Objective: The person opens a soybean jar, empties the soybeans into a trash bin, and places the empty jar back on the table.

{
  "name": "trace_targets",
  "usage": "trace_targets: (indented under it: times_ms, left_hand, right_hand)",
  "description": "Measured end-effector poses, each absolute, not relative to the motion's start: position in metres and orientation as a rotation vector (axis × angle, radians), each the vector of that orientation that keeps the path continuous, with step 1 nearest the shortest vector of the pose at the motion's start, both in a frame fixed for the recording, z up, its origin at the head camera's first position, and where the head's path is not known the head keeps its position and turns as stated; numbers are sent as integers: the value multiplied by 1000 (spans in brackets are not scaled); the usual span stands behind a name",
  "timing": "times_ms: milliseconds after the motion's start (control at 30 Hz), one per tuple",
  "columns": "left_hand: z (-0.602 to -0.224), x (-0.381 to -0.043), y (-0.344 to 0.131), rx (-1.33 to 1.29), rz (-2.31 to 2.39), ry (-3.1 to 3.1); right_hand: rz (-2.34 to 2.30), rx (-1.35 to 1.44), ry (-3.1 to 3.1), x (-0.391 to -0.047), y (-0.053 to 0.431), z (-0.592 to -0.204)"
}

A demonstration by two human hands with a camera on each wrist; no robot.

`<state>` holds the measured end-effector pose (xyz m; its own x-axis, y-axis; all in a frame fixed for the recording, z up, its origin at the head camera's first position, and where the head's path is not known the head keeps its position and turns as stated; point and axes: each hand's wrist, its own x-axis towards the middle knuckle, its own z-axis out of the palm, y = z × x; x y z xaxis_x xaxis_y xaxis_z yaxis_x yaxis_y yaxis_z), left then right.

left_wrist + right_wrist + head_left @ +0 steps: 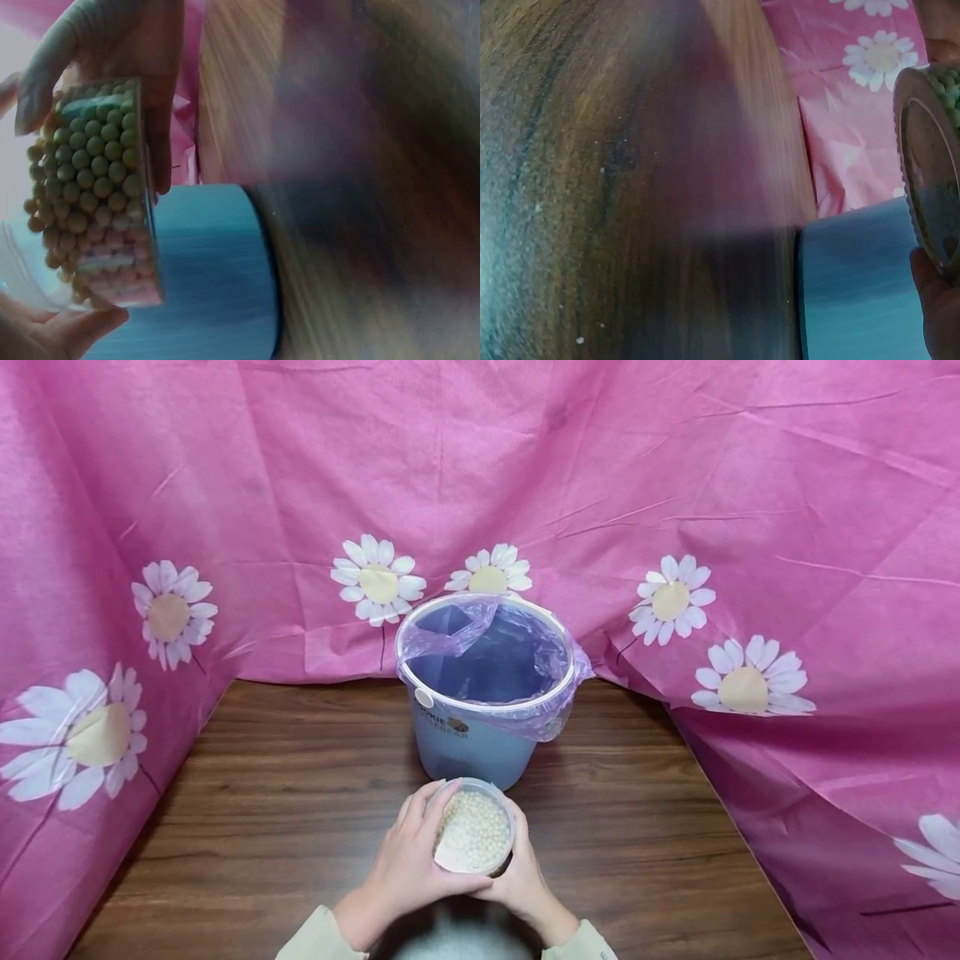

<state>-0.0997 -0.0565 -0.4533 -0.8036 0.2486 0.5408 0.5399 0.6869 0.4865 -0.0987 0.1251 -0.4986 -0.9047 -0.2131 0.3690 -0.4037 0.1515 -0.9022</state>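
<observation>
Holding a small clear tub of pale round beads right at the near edge of the wooden table, both hands are wrapped around it. Left hand has its fingers curled over the tub's left side and top rim, right hand cups the right side from below, thumb near the bottom edge. The tub looks tilted, open face up toward the head camera. From the left wrist the beads are packed tight against the clear wall. Just behind the tub stands a blue bin lined with a purple bag folded over its rim. Further back, a pink cloth with white daisies hangs around the table.
</observation>
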Motion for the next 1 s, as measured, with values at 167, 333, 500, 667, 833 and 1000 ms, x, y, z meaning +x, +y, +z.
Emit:
trace_targets:
  times_ms: [167, 333, 500, 667, 833, 1000]
  left_hand:
    - [-444, -98, -65, -718, -933, -2515]
    - [-437, -102, -76, -856, -1049, -2493]
    - [-434, -107, -81, -969, -1200, -2466]
    - [-435, -106, -80, -978, -1339, -2447]
    - [-438, -103, -78, -935, -1422, -2421]
    - [-441, -102, -75, -914, -1472, -2395]
  right_hand:
    - [1983, 613, -2228, -101, 133, -502]
    - [2025, 742, -2151, -104, 140, -496]
    - [2071, 871, -2101, -105, 140, -488]
    - [2069, 934, -2063, -104, 139, -484]
    - [2047, 957, -2025, -101, 139, -484]
    - [2001, 999, -1962, -100, 139, -486]
